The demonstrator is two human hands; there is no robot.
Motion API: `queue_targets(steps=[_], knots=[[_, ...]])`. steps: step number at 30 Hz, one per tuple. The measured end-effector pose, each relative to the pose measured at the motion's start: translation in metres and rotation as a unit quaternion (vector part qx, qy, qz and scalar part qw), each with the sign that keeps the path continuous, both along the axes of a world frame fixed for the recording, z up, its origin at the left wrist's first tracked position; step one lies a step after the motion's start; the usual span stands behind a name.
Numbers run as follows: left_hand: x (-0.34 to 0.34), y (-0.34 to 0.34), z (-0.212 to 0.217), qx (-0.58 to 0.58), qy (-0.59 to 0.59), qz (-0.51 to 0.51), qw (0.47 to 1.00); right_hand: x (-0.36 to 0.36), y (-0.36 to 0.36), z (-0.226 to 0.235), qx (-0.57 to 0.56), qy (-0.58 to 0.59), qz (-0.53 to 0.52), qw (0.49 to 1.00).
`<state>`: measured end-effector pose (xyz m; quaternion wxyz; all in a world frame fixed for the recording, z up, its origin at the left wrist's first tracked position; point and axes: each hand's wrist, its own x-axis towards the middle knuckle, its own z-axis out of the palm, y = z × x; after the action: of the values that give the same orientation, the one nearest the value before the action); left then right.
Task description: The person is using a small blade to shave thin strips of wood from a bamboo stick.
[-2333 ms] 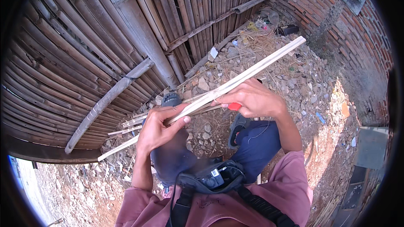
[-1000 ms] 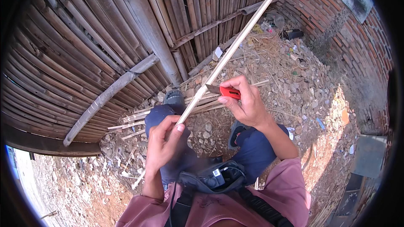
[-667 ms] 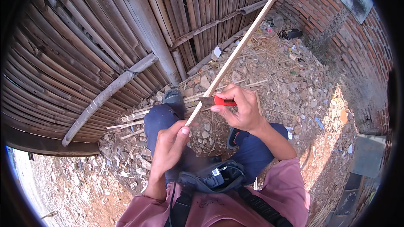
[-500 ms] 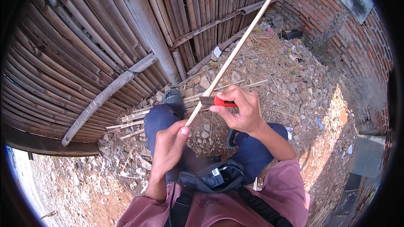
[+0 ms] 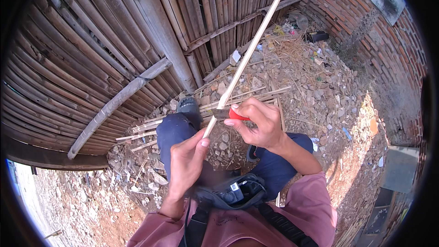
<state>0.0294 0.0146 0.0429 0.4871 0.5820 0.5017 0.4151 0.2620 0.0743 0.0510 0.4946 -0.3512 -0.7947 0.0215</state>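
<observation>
A long, pale bamboo strip (image 5: 249, 55) slants up and away to the right, its far end cut off by the top of the picture. My left hand (image 5: 188, 159) pinches the near end between thumb and fingers. A red-handled knife (image 5: 238, 115) is gripped in my right hand (image 5: 258, 123), its fingers closed round the handle. Its short dark blade lies across the strip, a little beyond my left fingertips, and touches it. Whether the blade has bitten into the strip cannot be made out.
A bamboo slat wall (image 5: 91, 64) rises at the left, a brick wall (image 5: 347, 4) at the far right. Several loose strips (image 5: 265, 95) lie on the rubble ground (image 5: 315, 105) past my feet. An open black waist bag (image 5: 228, 192) sits at my lap.
The strip has slid upward, so its far end has left the picture. The knife has shifted slightly down and left along with my right hand, still across the strip.
</observation>
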Motion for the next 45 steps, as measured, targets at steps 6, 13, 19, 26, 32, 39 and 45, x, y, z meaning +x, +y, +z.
queue_targets(steps=[6, 13, 19, 26, 32, 39, 45], knots=[[0.004, -0.001, 0.001, 0.012, 0.006, 0.001, 1.0, 0.002, 0.0, 0.008, 0.021, -0.011, -0.021, 0.999], [0.002, -0.003, 0.004, -0.037, 0.015, -0.004, 0.999, 0.011, 0.004, 0.01, 0.024, -0.054, -0.028, 0.998], [0.003, -0.005, -0.004, 0.056, 0.056, 0.021, 0.997, 0.01, 0.002, 0.01, 0.063, -0.088, -0.051, 0.993], [-0.004, -0.008, 0.01, 0.162, 0.147, 0.057, 0.974, 0.01, 0.003, 0.013, 0.13, -0.145, -0.056, 0.979], [-0.006, -0.001, 0.017, 0.095, 0.124, 0.044, 0.987, -0.003, 0.013, -0.001, -0.148, 0.118, 0.06, 0.98], [0.0, -0.002, 0.011, 0.105, 0.132, 0.049, 0.984, 0.01, 0.017, 0.01, -0.02, -0.068, -0.002, 0.998], [-0.002, -0.001, 0.006, 0.147, 0.175, 0.057, 0.972, 0.01, 0.01, 0.009, 0.072, -0.158, -0.067, 0.983]])
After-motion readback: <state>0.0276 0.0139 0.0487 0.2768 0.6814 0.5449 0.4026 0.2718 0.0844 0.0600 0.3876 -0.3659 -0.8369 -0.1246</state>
